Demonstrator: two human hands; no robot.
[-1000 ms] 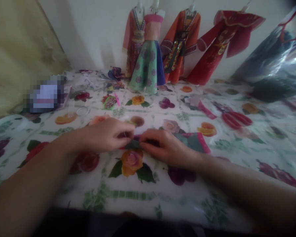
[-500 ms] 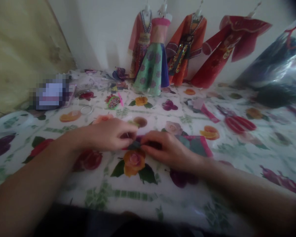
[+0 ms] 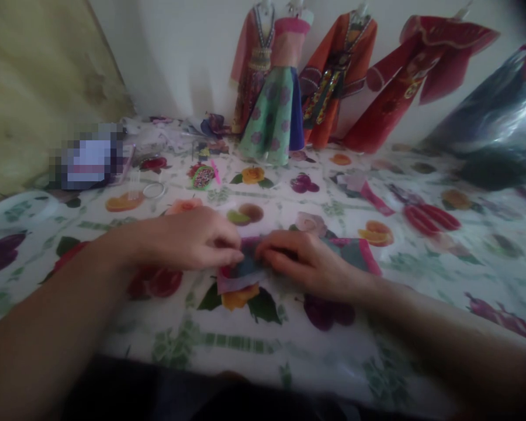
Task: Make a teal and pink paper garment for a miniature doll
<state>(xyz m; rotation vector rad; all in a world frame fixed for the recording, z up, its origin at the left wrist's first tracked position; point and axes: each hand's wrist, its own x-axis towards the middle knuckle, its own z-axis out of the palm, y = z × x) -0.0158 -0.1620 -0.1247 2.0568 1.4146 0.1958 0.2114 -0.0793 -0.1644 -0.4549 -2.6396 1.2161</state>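
Fabric [image 3: 248,268] pinched by right hand [image 3: 301,258], left hand [image 3: 201,240] touching it

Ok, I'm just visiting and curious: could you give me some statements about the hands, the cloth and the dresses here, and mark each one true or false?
1. The left hand and right hand are both at the pink-edged cloth. True.
2. The right hand holds scissors. False: the red-handled scissors lie on the tablecloth, away from both hands.
3. The green-skirted dress stands left of the red dress in the picture. True.
4. The tablecloth is plain white. False: it is printed with fruit and flowers.
5. A pink strip lies near the scissors. True.
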